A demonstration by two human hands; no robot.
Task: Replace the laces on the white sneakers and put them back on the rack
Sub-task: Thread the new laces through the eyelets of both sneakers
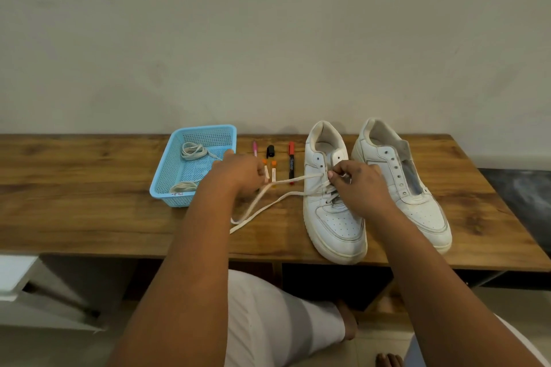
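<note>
Left hand (238,174) grips lace (268,205) | right hand (356,180) pinches it at near-edge sneaker (331,197) | risk: hard tug unthreads eyelets

No readable text anywhere. Blue basket (167,188) has a small red handwritten mark on its near wall, too small to make out (maybe two or three characters). Red-capped marker (291,162) has pale print along its black barrel, blurred. Two small white strips (273,175) beside it carry tiny markings, also illegible.
</note>
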